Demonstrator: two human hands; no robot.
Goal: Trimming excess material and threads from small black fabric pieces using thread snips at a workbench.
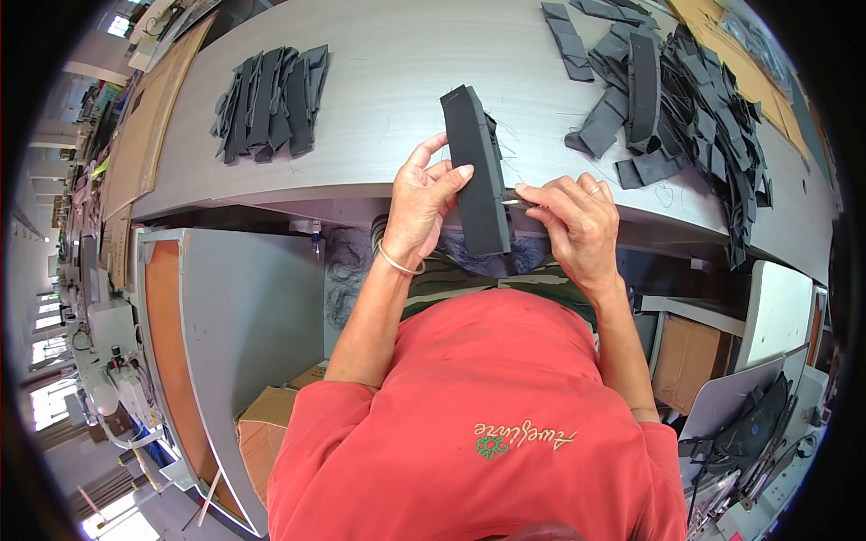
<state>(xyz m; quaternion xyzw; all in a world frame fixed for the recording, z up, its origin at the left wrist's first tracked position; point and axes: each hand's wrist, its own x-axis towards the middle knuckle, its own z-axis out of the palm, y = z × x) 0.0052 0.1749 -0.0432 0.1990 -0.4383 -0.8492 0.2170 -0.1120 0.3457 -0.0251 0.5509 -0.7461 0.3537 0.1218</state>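
Note:
My left hand (422,200) holds a dark grey folded fabric strip (476,171), thumb on its face and fingers behind. The strip stands nearly upright in front of my body, near the table's front edge. In my right hand (577,216), thumb and fingers pinch a small pointed metal tool (516,204), mostly covered by the fingers. Its tip meets the strip's right edge, toward the lower end. Loose threads stick out beside that edge. Whether the tip is cutting or only touching, I cannot tell.
On the pale table (388,108), a neat row of dark strips (271,99) lies at the left. A larger, tangled heap of strips (713,117) covers the right and hangs over the front edge. Cardboard (167,117) lines the left side. A grey cabinet (253,298) stands below.

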